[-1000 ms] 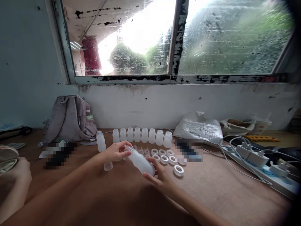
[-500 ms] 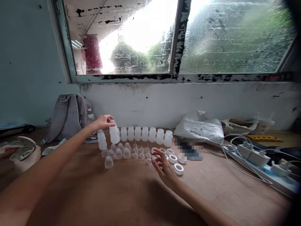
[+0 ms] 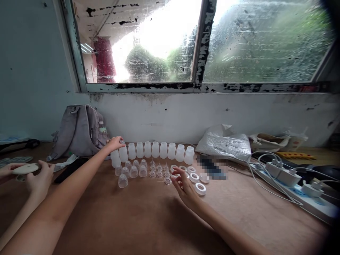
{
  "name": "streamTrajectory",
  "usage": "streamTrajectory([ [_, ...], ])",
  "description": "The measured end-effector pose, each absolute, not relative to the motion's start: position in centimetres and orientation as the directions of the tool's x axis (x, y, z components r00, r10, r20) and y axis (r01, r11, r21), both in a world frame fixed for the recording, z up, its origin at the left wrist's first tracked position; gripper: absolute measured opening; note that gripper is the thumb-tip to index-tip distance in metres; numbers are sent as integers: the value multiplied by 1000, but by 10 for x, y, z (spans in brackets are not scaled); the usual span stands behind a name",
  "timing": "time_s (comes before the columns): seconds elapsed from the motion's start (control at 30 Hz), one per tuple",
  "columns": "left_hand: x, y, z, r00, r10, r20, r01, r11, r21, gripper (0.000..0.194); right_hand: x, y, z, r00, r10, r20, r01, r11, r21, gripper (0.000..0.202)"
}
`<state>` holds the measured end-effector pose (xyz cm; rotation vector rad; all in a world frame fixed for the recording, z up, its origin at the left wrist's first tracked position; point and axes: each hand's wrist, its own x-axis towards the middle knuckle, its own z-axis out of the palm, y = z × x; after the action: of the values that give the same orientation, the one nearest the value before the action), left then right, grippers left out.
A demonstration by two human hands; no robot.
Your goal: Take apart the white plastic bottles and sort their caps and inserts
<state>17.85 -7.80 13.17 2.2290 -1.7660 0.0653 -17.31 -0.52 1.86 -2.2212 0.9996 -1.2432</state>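
My left hand (image 3: 115,143) reaches to the far left end of a curved row of frosted baby bottles (image 3: 147,149). Its fingers are closed on the top of a baby bottle (image 3: 123,154), standing beside the leftmost one (image 3: 115,158). My right hand (image 3: 186,186) hovers low over white screw rings (image 3: 200,189), fingers apart and slightly bent, with nothing visible in them. Left of that hand, clear silicone nipples (image 3: 159,174) stand in short rows. Domed clear caps (image 3: 123,181) sit in a cluster in front of the bottles.
At the left, another person's hands (image 3: 39,177) hold a pale rounded object (image 3: 26,169). A grey backpack (image 3: 79,131) leans by the wall. A silver plastic package (image 3: 224,143) lies at the back right, near a power strip (image 3: 300,191) with chargers and cables.
My left hand has lowered the bottle and moved it left into the row. My right hand has stayed almost still. The other person has turned the pale object.
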Motion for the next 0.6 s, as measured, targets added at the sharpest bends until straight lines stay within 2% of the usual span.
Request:
streamTrajectory([
  [0.3, 177, -77, 126, 225, -960, 169, -963, -193, 188, 47, -175, -8, 22, 349, -752, 560, -420, -659, -623, 31],
  [0.4, 172, -76, 132, 251, -952, 174, -959, -220, 180, 55, -177, -10, 23, 345, -750, 564, -425, -661, -619, 31],
  [0.5, 154, -68, 141, 262, -914, 310, -962, -220, 164, 58, -180, -14, 28, 336, -738, 585, -450, -672, -589, 30],
  [0.6, 116, -47, 134, 110, -836, 538, -990, -42, 137, 38, -186, -22, 33, 316, -739, 595, -540, -656, -527, 24],
])
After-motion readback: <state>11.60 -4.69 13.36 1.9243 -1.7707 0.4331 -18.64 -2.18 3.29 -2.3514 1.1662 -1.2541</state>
